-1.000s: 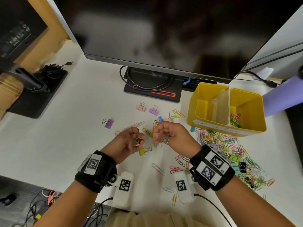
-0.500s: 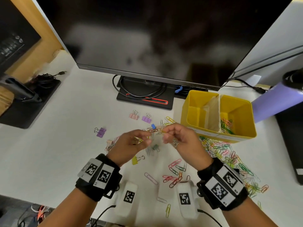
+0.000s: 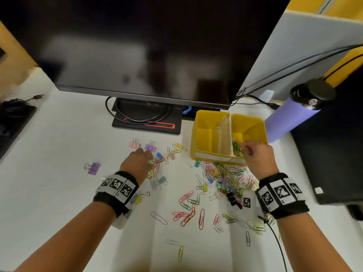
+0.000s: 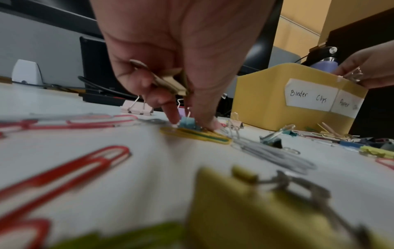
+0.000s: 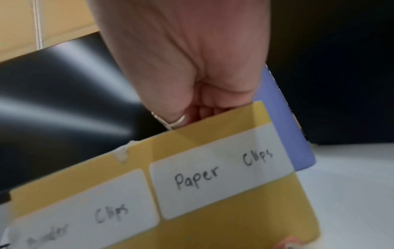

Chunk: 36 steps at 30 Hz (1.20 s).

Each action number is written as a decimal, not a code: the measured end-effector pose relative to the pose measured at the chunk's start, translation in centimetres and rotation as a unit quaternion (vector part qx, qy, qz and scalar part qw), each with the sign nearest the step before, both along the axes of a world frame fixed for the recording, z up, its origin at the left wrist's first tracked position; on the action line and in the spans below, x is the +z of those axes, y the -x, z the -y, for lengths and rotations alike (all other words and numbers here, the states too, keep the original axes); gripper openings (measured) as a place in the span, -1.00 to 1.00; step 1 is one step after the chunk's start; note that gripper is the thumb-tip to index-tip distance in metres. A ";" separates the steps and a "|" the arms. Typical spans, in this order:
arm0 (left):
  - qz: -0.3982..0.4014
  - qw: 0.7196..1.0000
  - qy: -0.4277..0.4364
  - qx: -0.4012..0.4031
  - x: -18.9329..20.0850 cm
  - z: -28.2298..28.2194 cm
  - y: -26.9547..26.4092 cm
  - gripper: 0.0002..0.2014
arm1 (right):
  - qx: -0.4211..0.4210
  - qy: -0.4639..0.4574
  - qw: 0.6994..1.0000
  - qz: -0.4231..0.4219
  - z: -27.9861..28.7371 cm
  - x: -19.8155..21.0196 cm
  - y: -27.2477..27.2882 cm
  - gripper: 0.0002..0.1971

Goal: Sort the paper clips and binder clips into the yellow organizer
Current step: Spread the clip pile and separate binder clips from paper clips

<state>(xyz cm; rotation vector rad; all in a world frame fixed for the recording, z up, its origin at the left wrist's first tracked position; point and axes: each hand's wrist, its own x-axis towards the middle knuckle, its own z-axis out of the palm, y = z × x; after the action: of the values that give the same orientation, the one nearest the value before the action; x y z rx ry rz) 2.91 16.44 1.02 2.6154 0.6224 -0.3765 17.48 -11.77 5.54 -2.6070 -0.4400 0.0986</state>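
The yellow organizer [image 3: 204, 122] stands at back right, labelled "Binder Clips" on its left half [image 4: 255, 101] and "Paper Clips" on its right half [image 5: 192, 144]. My right hand [image 3: 244, 151] hovers over the right compartment, where coloured paper clips [image 3: 236, 148] lie. Its fingers are bunched behind the rim [image 5: 204, 112], so what they hold is hidden. My left hand [image 3: 148, 158] is down on the desk. It pinches a small blue binder clip [image 4: 186, 121] between finger and thumb, with a gold binder clip [image 4: 170, 82] tucked under its curled fingers.
Loose paper clips [image 3: 225, 171] are heaped in front of the organizer. Pink [image 3: 134, 144], purple [image 3: 93, 168] and yellow [image 3: 138, 200] binder clips lie scattered. The monitor stand [image 3: 145, 122] is behind, and a purple bottle [image 3: 290, 118] stands right of the organizer.
The hands, close together at mid-desk before, have parted. The right one moved up and right over the organizer's paper-clip side. The left one dropped onto the clips on the desk.
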 end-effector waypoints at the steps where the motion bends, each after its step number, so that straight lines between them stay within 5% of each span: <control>1: 0.000 1.000 0.004 -0.001 -0.1 -0.1 -0.1 -0.76 | 0.007 -0.002 1.000 0.004 -0.1 -0.2 0.1 -0.82; 7: 0.099 0.979 0.108 0.142 0.8 -2.4 1.0 -0.78 | 0.085 -0.121 0.980 0.136 -3.3 0.9 5.3 -0.83; 14: 0.087 0.981 0.075 0.155 1.8 -7.2 3.0 -0.82 | 0.361 -0.009 0.926 -0.107 -11.7 -2.3 11.3 -0.78; 22: 0.047 0.986 0.057 0.152 1.2 -9.9 6.0 -0.78 | 0.517 0.147 0.834 -0.122 -17.4 -3.5 15.0 -0.63; 28: 0.106 0.993 -0.005 0.061 1.3 -10.2 9.5 -0.68 | 0.513 0.133 0.841 -0.108 -16.5 -4.3 14.5 -0.71; 31: 0.146 0.986 -0.035 0.068 1.6 -9.5 11.4 -0.74 | 0.467 0.061 0.872 -0.133 -17.0 -3.0 13.0 -0.68; 36: 0.084 0.994 0.009 0.062 1.2 -7.8 11.0 -0.80 | 0.402 0.024 0.908 -0.117 -22.0 -2.7 9.9 -0.66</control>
<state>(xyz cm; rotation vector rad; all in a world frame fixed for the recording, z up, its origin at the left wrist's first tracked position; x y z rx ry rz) -8.08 24.20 2.19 2.5431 0.7140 -0.1206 7.60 10.24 2.82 -2.2411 -1.3975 0.6901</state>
